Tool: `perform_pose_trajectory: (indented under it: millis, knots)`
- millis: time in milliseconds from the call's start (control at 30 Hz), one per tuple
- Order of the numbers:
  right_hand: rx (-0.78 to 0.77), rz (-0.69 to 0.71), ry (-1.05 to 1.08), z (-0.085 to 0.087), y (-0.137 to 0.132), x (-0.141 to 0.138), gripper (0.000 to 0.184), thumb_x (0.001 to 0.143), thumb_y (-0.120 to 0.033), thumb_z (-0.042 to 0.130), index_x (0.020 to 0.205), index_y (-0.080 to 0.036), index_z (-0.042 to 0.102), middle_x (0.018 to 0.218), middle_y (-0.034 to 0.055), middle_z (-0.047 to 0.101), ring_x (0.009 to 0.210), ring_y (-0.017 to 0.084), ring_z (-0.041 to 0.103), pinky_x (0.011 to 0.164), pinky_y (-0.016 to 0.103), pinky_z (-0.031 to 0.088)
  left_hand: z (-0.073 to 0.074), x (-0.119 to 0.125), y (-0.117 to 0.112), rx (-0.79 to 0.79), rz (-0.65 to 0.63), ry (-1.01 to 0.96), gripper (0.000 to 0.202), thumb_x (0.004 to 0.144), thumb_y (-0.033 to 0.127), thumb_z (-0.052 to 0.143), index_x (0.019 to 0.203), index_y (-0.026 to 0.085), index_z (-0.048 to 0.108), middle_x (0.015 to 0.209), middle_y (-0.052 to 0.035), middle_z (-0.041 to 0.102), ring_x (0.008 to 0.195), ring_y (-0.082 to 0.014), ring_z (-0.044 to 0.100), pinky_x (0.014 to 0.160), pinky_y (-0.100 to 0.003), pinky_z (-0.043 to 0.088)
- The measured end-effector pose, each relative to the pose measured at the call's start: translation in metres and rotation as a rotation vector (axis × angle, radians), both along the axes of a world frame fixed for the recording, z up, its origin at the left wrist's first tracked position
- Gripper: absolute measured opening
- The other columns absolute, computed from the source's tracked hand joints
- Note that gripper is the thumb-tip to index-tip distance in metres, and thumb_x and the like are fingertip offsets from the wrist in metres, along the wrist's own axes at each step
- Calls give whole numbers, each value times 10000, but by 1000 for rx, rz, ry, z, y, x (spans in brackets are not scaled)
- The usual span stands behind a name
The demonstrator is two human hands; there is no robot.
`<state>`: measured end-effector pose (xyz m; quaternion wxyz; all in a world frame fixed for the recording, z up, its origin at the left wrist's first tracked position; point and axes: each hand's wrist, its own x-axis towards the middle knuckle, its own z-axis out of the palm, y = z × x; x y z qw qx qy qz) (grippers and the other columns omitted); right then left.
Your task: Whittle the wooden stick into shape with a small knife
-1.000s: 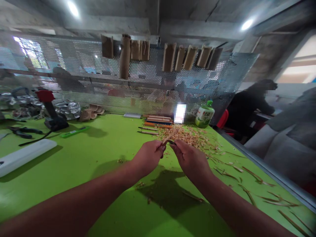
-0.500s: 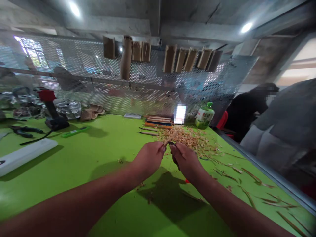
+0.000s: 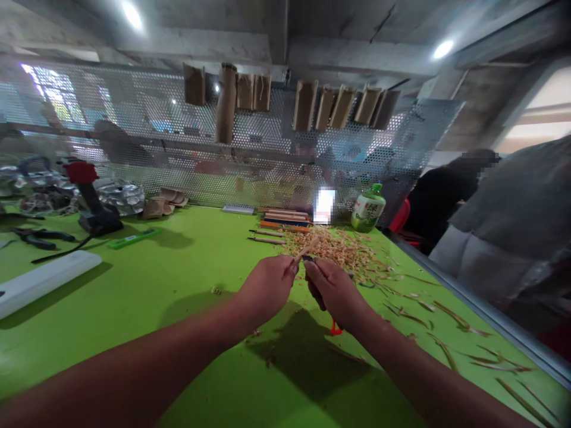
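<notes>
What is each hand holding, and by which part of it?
Left hand: a wooden stick, by its near end. Right hand: a dark tool; which part it grips cannot be told.

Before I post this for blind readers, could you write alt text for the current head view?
The left hand holds a thin pale stick above a green table; the right hand, close by, holds a mostly hidden dark tool. Beyond are heaped pale shavings and a green-capped bottle.
</notes>
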<state>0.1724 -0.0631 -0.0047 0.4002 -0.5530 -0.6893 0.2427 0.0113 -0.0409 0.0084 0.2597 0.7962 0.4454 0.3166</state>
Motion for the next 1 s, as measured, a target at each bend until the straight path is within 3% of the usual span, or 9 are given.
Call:
perform_pose_trajectory:
  millis: [233,533,667,800,1000]
  knots:
    - [32,-39,-110,-1,2,3,430,924,-549,347,634,-234,392,474,-40,448,414,108,398,434,245,286,-3,0,2,-6,-11,-11,337,921,373,373,649,184,439,602,6,482,559,-124,396,530,-262,237]
    - [-135,33,155,0,-4,-4,419,912,-535,386,626,-229,405,446,-74,394,344,83,338,361,222,275,-2,0,1,29,-1,47,307,921,327,371,654,186,430,610,7,479,561,-125,398,532,-262,240]
    - [-119,18,179,1,-5,-6,430,903,-550,402,622,-225,410,438,-74,397,343,80,344,359,218,282,-4,1,5,47,-17,28,308,920,321,372,656,183,447,608,10,471,567,-124,394,530,-257,241]
    - [-65,-17,70,1,1,-2,509,894,-609,371,571,-218,415,434,-45,435,371,87,386,396,223,294,-5,1,4,55,-37,13,306,919,322,382,666,178,478,608,10,485,562,-122,401,530,-259,244]
    - [-9,-163,-275,0,6,7,583,892,-673,304,563,-214,447,486,-1,502,440,121,439,446,250,239,-5,1,1,79,-52,38,327,931,341,362,692,175,511,623,-5,512,556,-126,402,529,-269,237]
